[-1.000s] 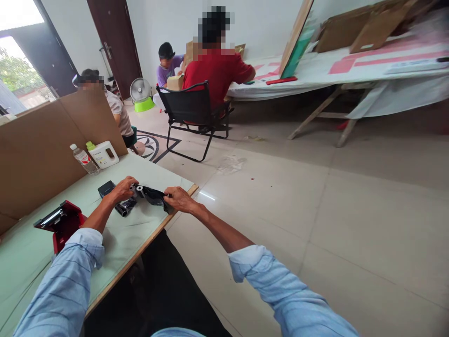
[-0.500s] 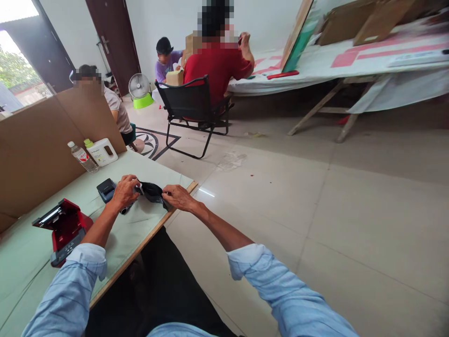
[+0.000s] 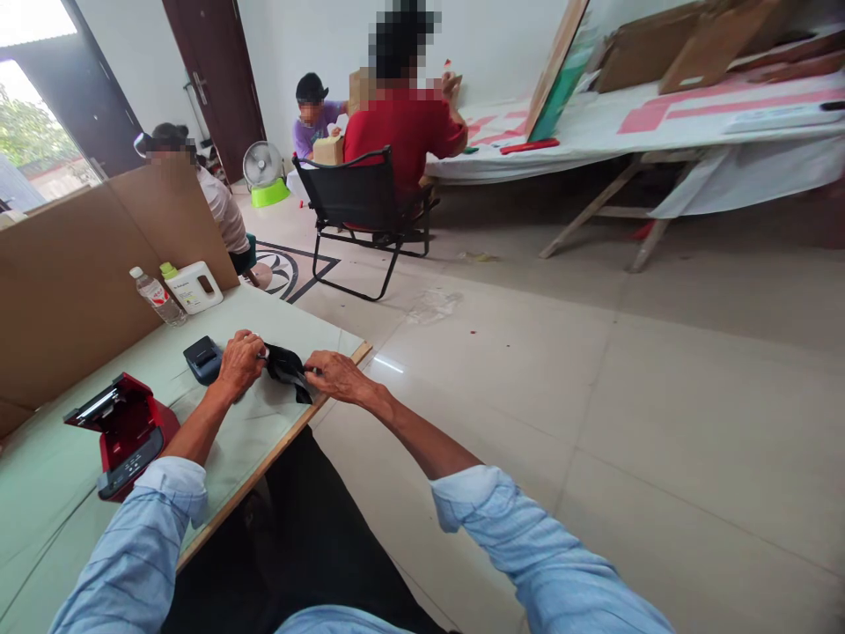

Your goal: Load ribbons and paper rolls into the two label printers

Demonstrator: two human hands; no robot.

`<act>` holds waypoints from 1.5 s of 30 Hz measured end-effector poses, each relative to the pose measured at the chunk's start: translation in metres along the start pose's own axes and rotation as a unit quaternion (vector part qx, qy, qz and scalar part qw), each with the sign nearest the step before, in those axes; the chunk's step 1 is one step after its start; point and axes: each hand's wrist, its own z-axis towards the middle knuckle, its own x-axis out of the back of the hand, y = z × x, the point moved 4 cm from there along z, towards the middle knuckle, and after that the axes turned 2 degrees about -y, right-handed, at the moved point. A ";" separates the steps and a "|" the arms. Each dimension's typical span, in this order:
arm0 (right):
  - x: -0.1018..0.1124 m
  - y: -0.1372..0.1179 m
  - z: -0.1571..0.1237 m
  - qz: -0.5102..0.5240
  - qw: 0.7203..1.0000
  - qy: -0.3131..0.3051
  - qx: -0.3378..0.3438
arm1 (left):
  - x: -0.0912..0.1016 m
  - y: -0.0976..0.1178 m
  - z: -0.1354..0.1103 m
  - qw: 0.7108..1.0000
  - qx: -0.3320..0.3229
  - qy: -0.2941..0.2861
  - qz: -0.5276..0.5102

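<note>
A floppy black bag-like piece (image 3: 285, 363) with a shiny surface stretches between my hands over the table corner. My left hand (image 3: 243, 359) is closed on its left end, and a small white bit shows at the fingertips. On the opposite end, my right hand (image 3: 336, 374) pinches the edge near the table's wooden rim. Just left of my left hand stands a small dark box-shaped device (image 3: 203, 359). A red machine with its lid raised (image 3: 132, 436) sits beside my left forearm.
The pale green table (image 3: 40, 519) has a cardboard screen (image 3: 72, 264) along its far side. A clear bottle (image 3: 158, 298) and a white jug (image 3: 194, 289) stand by it. Beyond are a black folding chair (image 3: 347, 194) with a person in red, two other people, and a fan (image 3: 264, 172).
The black piece has shifted and its folds hang differently between my hands. My left hand has turned slightly and covers a dark item that showed below it. The person in red has lowered an arm.
</note>
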 end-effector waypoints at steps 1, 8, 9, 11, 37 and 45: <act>0.000 0.000 0.000 0.001 1.000 -0.002 0.000 | 0.001 0.001 -0.001 1.000 -0.001 -0.002 -0.001; -0.001 0.003 -0.003 0.022 0.999 0.007 -0.022 | 0.006 0.001 -0.012 0.999 -0.017 0.024 -0.024; -0.001 0.003 -0.004 0.030 0.999 0.010 -0.027 | 0.007 0.001 -0.014 0.999 -0.020 0.032 -0.033; -0.001 0.005 -0.007 0.050 0.998 0.018 -0.036 | 0.011 0.002 -0.018 0.997 -0.025 0.046 -0.054; -0.046 -0.155 -0.051 0.336 0.916 0.138 0.173 | 0.086 0.021 -0.177 0.909 0.139 0.140 -0.366; -0.082 -0.186 -0.068 0.356 0.894 0.015 0.272 | 0.072 0.039 -0.271 0.925 0.127 0.178 -0.311</act>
